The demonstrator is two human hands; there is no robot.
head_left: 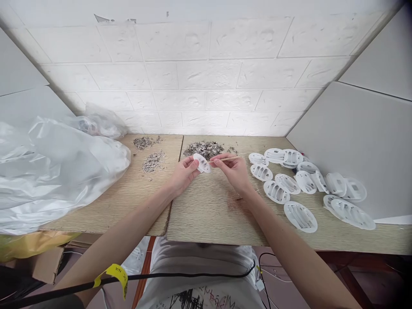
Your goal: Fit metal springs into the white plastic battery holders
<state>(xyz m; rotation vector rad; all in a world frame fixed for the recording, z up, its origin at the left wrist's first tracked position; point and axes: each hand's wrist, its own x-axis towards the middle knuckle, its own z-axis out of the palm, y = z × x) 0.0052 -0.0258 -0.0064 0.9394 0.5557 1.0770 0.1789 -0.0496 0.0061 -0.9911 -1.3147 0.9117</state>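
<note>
The left hand [185, 174] pinches a small white oval plastic piece [202, 164], with the thumb on its near side. The piece is up above the pale wooden table [199, 219], and its long way runs from 11 o'clock to 5 o'clock. The right hand [233, 171] is closed on a thin tan wooden stick [231, 158]. The stick points to 9 o'clock, right at the piece. Its tip is so close that I can't tell if they touch. A heap of tiny grey metal bits [206, 148] sits at 12 o'clock from the piece.
</note>
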